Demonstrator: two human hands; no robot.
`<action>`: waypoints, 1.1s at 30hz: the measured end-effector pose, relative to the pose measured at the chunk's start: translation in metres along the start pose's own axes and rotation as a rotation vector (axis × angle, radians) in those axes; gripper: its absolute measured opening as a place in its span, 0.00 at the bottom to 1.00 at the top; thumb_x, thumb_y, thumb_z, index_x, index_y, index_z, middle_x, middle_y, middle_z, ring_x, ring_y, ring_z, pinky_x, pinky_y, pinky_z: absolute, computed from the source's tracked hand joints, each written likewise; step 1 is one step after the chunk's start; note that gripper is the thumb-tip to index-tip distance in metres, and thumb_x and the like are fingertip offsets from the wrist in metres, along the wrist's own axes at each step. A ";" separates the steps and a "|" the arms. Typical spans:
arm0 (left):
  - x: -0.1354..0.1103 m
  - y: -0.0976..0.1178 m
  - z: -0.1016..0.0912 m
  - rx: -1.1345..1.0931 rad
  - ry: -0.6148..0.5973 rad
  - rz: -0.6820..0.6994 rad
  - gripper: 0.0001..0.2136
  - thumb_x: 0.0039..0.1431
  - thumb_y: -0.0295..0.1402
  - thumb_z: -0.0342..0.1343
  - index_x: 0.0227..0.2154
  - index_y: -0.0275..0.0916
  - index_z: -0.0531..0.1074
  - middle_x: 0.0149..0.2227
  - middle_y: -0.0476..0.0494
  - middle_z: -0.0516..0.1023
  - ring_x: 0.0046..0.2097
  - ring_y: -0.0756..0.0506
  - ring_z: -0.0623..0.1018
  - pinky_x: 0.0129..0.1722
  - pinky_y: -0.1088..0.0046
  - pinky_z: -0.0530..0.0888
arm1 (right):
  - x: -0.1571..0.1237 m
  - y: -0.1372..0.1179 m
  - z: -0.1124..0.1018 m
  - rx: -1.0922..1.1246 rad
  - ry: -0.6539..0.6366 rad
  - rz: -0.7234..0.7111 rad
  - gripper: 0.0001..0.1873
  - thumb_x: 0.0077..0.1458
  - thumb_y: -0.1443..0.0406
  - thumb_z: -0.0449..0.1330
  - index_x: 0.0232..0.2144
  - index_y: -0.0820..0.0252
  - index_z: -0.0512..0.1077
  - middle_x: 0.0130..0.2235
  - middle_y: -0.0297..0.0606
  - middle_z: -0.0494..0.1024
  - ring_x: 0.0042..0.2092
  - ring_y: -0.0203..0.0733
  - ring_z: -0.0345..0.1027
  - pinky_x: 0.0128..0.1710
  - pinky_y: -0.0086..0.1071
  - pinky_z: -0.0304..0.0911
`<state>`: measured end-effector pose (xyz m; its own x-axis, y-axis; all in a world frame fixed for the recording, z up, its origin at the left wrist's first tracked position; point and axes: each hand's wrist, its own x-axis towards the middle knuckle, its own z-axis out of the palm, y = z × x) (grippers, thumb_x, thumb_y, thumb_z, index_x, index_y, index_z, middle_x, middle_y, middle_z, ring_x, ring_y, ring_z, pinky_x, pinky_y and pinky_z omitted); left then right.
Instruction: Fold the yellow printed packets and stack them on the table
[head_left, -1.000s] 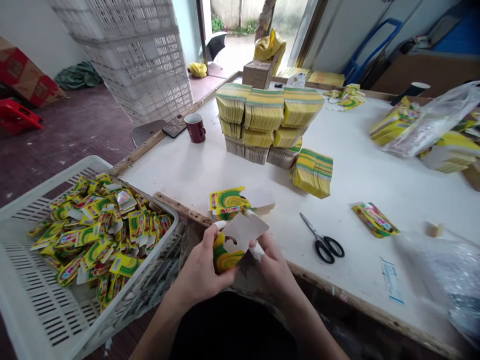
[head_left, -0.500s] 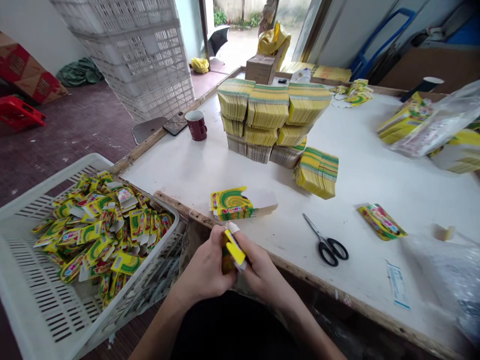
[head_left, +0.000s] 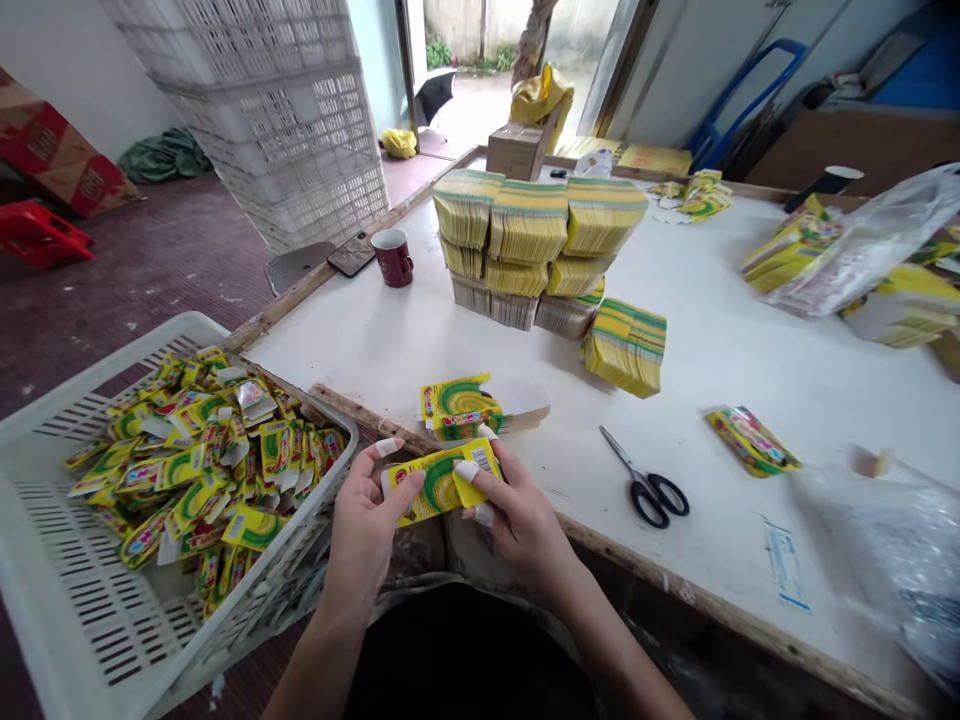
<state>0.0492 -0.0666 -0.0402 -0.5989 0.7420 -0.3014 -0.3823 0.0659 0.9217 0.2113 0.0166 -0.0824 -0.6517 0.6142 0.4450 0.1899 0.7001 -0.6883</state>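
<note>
Since half a second ago the hands have drawn apart and the small yellow-and-green carton [head_left: 439, 485] between them has turned, so that its broad printed face now shows, where before it was mostly hidden in closed fingers. It is held just above the person's lap, at the near edge of the white-topped table [head_left: 697, 350], slanting up toward the right. The left hand [head_left: 364, 515] pinches its left end, thumb laid on the printed face and the white-wrapped index finger raised beside the upper edge. The right hand [head_left: 517, 510] grips the barcode end narrowly, its wrapped thumb pressing near a yellow flap; how the fingers behind meet the carton cannot be told. Just beyond the hands lie more unfilled-looking cartons [head_left: 480, 408], in a small overlapping pile on the tabletop. To the right are black-handled scissors [head_left: 636, 475], then a bright printed packet [head_left: 752, 440]. Farther back stand tiered bundles of flat cartons [head_left: 529, 215], with a maroon mug [head_left: 391, 260] to their left. Left of the table, a white slotted plastic crate [head_left: 67, 590] holds a heap of small printed boxes [head_left: 195, 470].
</note>
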 end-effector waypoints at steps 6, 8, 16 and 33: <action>-0.001 0.007 0.003 -0.062 -0.025 -0.048 0.29 0.42 0.33 0.71 0.47 0.38 0.65 0.30 0.48 0.82 0.30 0.48 0.81 0.33 0.75 0.78 | 0.007 0.003 -0.018 0.046 -0.096 -0.024 0.15 0.61 0.65 0.58 0.51 0.56 0.72 0.58 0.54 0.66 0.57 0.50 0.67 0.49 0.41 0.70; -0.001 0.006 0.003 -0.065 -0.018 -0.032 0.27 0.43 0.33 0.71 0.46 0.38 0.65 0.29 0.50 0.82 0.29 0.49 0.81 0.32 0.75 0.78 | 0.010 0.002 -0.022 0.070 -0.123 -0.032 0.13 0.60 0.66 0.59 0.47 0.57 0.74 0.56 0.53 0.68 0.56 0.49 0.68 0.49 0.40 0.69; 0.001 0.008 0.009 -0.053 -0.031 -0.019 0.25 0.44 0.35 0.70 0.44 0.38 0.66 0.31 0.48 0.81 0.30 0.48 0.81 0.33 0.74 0.77 | 0.004 0.003 -0.010 0.086 0.035 0.026 0.12 0.58 0.66 0.61 0.45 0.54 0.74 0.58 0.51 0.66 0.56 0.50 0.68 0.48 0.40 0.70; -0.012 -0.014 0.014 0.076 -0.040 0.048 0.16 0.54 0.36 0.63 0.44 0.40 0.68 0.33 0.49 0.79 0.33 0.48 0.80 0.37 0.73 0.77 | 0.016 -0.011 0.004 0.319 0.228 0.428 0.21 0.65 0.63 0.48 0.57 0.60 0.69 0.44 0.43 0.81 0.41 0.46 0.76 0.39 0.36 0.73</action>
<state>0.0720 -0.0673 -0.0459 -0.5857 0.7717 -0.2478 -0.2988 0.0786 0.9511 0.1961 0.0170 -0.0702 -0.3841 0.9062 0.1769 0.1480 0.2496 -0.9570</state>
